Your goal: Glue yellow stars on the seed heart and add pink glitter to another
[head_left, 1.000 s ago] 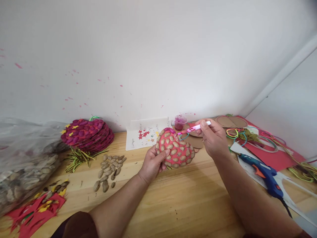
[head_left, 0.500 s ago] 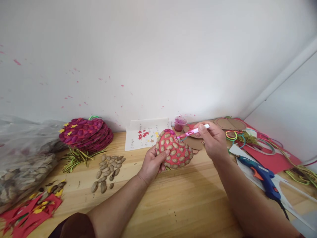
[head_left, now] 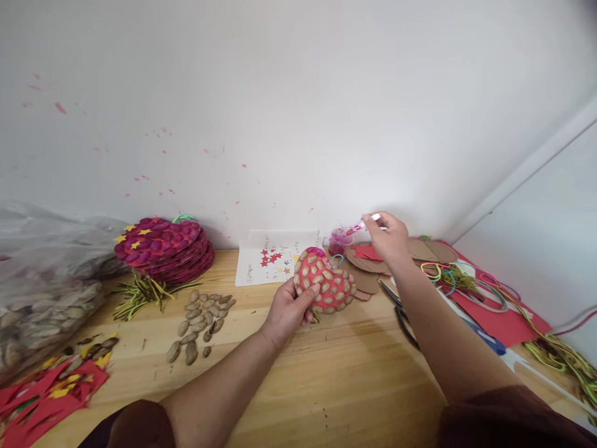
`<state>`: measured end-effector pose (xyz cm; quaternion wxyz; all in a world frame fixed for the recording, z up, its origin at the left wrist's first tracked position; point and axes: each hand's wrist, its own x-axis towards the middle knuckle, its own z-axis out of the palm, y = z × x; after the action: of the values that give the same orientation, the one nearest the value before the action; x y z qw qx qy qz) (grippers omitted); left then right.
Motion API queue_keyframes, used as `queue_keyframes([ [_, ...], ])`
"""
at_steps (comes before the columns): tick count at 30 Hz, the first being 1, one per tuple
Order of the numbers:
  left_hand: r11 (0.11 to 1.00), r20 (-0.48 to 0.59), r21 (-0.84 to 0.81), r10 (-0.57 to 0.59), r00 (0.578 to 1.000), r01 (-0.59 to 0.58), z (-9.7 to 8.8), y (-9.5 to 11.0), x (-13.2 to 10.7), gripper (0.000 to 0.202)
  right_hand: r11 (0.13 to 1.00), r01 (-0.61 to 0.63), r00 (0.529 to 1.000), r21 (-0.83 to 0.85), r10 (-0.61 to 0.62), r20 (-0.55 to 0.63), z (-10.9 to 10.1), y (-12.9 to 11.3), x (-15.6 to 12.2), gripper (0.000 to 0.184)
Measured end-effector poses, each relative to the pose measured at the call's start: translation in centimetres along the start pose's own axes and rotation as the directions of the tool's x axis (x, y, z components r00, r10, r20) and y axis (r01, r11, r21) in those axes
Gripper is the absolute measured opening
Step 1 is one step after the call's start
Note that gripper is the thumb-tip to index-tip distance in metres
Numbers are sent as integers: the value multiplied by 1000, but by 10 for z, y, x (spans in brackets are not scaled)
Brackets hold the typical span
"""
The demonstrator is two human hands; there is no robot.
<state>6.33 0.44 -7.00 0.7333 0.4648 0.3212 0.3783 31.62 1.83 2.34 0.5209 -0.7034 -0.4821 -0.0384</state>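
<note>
My left hand [head_left: 288,312] grips the lower left edge of a red heart-shaped piece [head_left: 325,281] covered with tan shells, holding it tilted above the wooden table [head_left: 326,373]. My right hand [head_left: 388,235] is closed on a small white-handled brush [head_left: 366,223] with a pink tip, which points down over a little clear cup of pink paint [head_left: 339,241] by the wall. A blue loop [head_left: 336,260] hangs at the heart's top.
A stack of purple-red painted hearts [head_left: 163,246] stands at the left, with loose shells [head_left: 200,320], green strips [head_left: 140,292], a plastic bag of shells [head_left: 41,298] and red scraps [head_left: 46,392]. A star sheet [head_left: 273,255], cardboard shapes [head_left: 373,264], scissors [head_left: 401,314], coloured bands [head_left: 441,270] and red paper [head_left: 504,311] lie right.
My right hand has lifted the brush off the heart's top and moved it back to the paint cup. The left hand keeps the heart, slightly lowered. The view has shifted.
</note>
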Motion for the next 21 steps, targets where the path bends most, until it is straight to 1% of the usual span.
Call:
queue_keyframes([
  [4,1000,0,3,-8,1000,8,-1,-3,2,59,989,20,989,-150,3,150,24,0,1,28],
  [8,1000,17,8,-21,1000,21,0,-2,2,59,962,33,975,-271,28,220,37,6,-3,30],
  [13,999,24,22,-35,999,34,1,0,2,61,939,36,978,-343,38,206,35,4,-2,30],
  [16,999,29,23,-30,999,29,0,-1,2,62,940,40,982,-337,25,187,31,-3,0,30],
  [21,999,29,29,-17,999,16,0,-2,3,61,946,43,974,-322,33,226,26,-7,2,33],
])
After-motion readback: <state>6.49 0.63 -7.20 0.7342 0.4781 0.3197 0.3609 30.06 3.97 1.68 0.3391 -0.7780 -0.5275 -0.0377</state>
